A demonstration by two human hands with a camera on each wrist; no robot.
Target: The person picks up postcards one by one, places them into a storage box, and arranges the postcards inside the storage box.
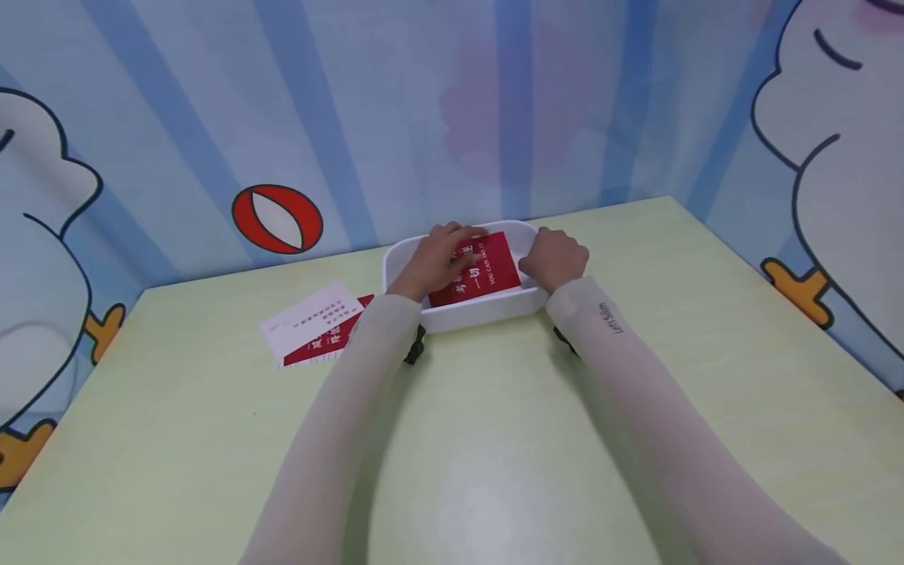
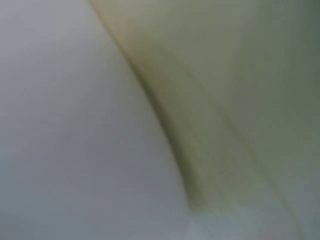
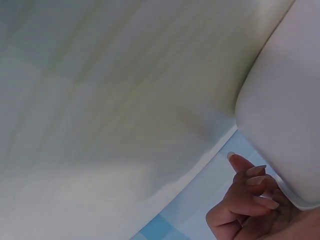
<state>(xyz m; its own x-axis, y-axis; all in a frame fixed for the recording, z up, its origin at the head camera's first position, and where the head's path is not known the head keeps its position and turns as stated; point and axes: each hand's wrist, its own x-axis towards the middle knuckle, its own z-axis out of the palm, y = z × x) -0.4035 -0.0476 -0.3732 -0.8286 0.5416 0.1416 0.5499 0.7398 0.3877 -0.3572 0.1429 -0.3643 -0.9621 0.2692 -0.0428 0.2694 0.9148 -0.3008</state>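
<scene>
A white tray (image 1: 466,315) stands on the pale green table (image 1: 494,439) near the back wall. Inside it lies a red card (image 1: 494,271) with white lettering. My left hand (image 1: 452,249) rests flat on the card's left part with the fingers stretched out. My right hand (image 1: 558,255) is at the tray's right rim, knuckles up. In the right wrist view its fingers (image 3: 247,197) curl against the outside of the tray wall (image 3: 282,100). The left wrist view is a blur of white tray wall (image 2: 75,130) and green table (image 2: 250,75).
Two more cards, one white (image 1: 311,318) over one red (image 1: 339,341), lie on the table left of the tray. Cartoon-printed walls (image 1: 282,118) close the table in at the back and both sides.
</scene>
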